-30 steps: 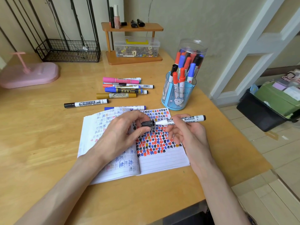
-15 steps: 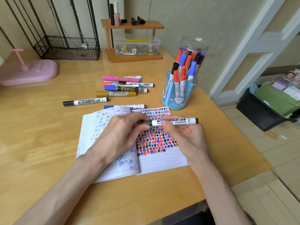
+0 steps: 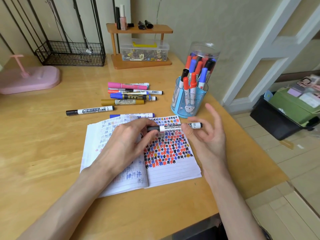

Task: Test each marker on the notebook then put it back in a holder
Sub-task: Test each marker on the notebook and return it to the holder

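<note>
The whiteboard marker (image 3: pixel 170 127) lies flat, pointing left to right, just over the notebook (image 3: pixel 173 172). The left hand (image 3: pixel 124 141) has a tight grip on its black cap (image 3: pixel 153 128). The right hand (image 3: pixel 209 141) has a loose grip: thumb and one finger pinch the white body, and the other fingers are spread. The blue holder (image 3: pixel 180 108) stands behind, nearer the right hand.

Soft, even daylight fills the scene, bright and without hard shadows. The table (image 3: pixel 52 170) carries a pale sheen along its left side, and a faint shadow lies under the left hand (image 3: pixel 124 142) on the notebook (image 3: pixel 173 172). The clear jar (image 3: pixel 204 51) catches small glints. Print on the whiteboard marker (image 3: pixel 171 127) reads sharp; the right hand (image 3: pixel 207 141) is slightly smeared. Wide-angle distortion bends the black bars (image 3: pixel 78 23) and white door frame (image 3: pixel 270 54) near the edges.
</note>
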`<state>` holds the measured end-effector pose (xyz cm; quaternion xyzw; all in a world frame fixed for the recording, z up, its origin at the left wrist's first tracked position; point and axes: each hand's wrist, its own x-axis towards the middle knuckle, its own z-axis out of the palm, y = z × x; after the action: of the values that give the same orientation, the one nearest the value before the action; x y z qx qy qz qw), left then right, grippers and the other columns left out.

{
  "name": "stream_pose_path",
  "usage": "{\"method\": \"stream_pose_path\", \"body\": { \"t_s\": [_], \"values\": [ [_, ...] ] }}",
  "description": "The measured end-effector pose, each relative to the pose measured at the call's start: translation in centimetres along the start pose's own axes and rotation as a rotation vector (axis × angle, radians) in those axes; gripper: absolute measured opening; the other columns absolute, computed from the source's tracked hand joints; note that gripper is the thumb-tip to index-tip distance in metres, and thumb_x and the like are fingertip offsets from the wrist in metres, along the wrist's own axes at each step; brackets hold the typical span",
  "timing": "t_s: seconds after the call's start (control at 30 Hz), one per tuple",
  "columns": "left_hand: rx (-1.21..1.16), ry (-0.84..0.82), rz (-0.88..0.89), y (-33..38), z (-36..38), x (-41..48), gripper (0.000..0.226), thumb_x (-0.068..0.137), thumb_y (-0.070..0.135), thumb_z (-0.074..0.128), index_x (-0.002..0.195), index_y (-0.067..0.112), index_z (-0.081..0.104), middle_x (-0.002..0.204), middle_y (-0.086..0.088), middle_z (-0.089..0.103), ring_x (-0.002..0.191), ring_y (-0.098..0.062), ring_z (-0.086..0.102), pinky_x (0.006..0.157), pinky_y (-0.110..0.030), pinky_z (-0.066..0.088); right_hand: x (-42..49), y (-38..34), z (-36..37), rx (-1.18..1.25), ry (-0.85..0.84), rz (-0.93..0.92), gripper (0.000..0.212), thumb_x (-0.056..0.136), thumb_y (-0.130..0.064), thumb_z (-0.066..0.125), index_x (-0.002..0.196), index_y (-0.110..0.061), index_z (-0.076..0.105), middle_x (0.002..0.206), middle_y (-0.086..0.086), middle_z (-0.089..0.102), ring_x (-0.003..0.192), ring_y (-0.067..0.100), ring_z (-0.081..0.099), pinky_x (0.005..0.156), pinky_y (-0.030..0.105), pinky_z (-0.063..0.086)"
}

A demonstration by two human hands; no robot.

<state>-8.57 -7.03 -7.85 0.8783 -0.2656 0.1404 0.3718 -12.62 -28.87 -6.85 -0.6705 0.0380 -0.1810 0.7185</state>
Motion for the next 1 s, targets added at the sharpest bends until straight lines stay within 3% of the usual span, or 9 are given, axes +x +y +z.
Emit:
{"method": "stream_pose_path", "body": {
  "t_s": [0.07,0.17,0.27,0.4,0.5,0.63,0.73,0.8,1.0],
  "values": [
    [-0.005,0.017,-0.03,0.1,0.0,0.0,0.022,0.099,0.041,0.064,0.114,0.026,0.072,0.086,0.022,0.068,0.079,0.007,0.062,0.071,-0.009,0.044,0.3,0.5,-0.4,-0.278,0.037,-0.2,0.07,0.082,-0.016,0.089,0.143,-0.029,0.057,0.124,0.0,0.066,0.113,0.016,0.067,0.091,0.027,0.056],
    [-0.049,0.032,-0.093,0.5,0.3,0.0,0.019,0.097,0.043,0.067,0.108,0.029,0.074,0.08,0.016,0.072,0.077,-0.003,0.068,0.073,-0.028,0.054,0.6,1.3,-0.2,-0.734,0.026,-0.477,0.038,0.084,-0.03,0.087,0.12,-0.034,0.076,0.13,-0.006,0.059,0.127,0.018,0.05,0.108,0.036,0.042],
    [-0.153,0.058,-0.149,0.5,0.7,0.0,0.015,0.095,0.043,0.069,0.103,0.03,0.074,0.078,0.01,0.074,0.077,-0.009,0.07,0.071,-0.036,0.055,0.9,1.7,0.5,-0.925,-0.052,-0.6,0.027,0.085,-0.043,0.084,0.111,-0.037,0.081,0.121,-0.011,0.064,0.12,0.018,0.049,0.096,0.033,0.032],
    [-0.288,0.059,-0.189,0.7,0.8,0.0,0.025,0.091,0.048,0.068,0.101,0.026,0.077,0.077,0.009,0.073,0.072,-0.009,0.066,0.063,-0.032,0.049,1.5,1.8,0.6,-0.895,-0.149,-0.676,0.024,0.086,-0.034,0.084,0.108,-0.026,0.082,0.102,-0.008,0.07,0.1,0.018,0.058,0.086,0.039,0.045],
    [-0.405,0.025,-0.189,0.9,0.7,0.2,0.033,0.088,0.045,0.071,0.113,0.023,0.074,0.087,0.019,0.074,0.08,0.0,0.068,0.065,-0.02,0.047,2.0,1.3,0.5,-0.818,-0.183,-0.647,0.019,0.089,-0.025,0.083,0.106,-0.018,0.079,0.098,-0.007,0.069,0.088,0.012,0.06,0.08,0.031,0.051],
    [-0.388,0.024,-0.167,0.6,0.7,0.3,0.047,0.087,0.053,0.071,0.127,0.029,0.064,0.108,0.012,0.073,0.102,-0.012,0.071,0.068,-0.037,0.054,3.2,-0.8,0.9,-0.506,-0.072,-0.426,0.017,0.095,-0.02,0.076,0.109,-0.013,0.071,0.096,-0.01,0.074,0.083,0.008,0.069,0.073,0.02,0.052],
    [-0.378,0.025,-0.184,0.4,1.0,0.1,0.039,0.09,0.05,0.069,0.124,0.03,0.066,0.106,0.013,0.073,0.1,-0.012,0.071,0.067,-0.044,0.054,5.5,-2.9,1.5,-0.316,-0.024,-0.406,0.013,0.099,-0.016,0.073,0.107,-0.009,0.066,0.095,0.002,0.077,0.09,0.016,0.075,0.081,0.035,0.06],
    [-0.368,0.028,-0.186,0.4,1.1,0.1,0.035,0.092,0.046,0.069,0.123,0.029,0.066,0.105,0.013,0.073,0.099,-0.011,0.071,0.068,-0.042,0.054,7.2,-4.4,2.0,-0.321,-0.004,-0.443,0.016,0.099,-0.016,0.071,0.107,-0.005,0.063,0.093,0.004,0.079,0.089,0.019,0.076,0.081,0.045,0.061],
    [-0.363,0.007,-0.202,0.2,0.9,0.1,0.036,0.093,0.047,0.066,0.123,0.027,0.067,0.105,0.013,0.073,0.099,-0.01,0.07,0.068,-0.036,0.052,10.8,-7.9,3.8,-0.521,0.028,-0.537,0.021,0.097,-0.026,0.07,0.108,-0.015,0.058,0.08,-0.012,0.076,0.074,0.001,0.065,0.078,0.035,0.055]
  ]
}}
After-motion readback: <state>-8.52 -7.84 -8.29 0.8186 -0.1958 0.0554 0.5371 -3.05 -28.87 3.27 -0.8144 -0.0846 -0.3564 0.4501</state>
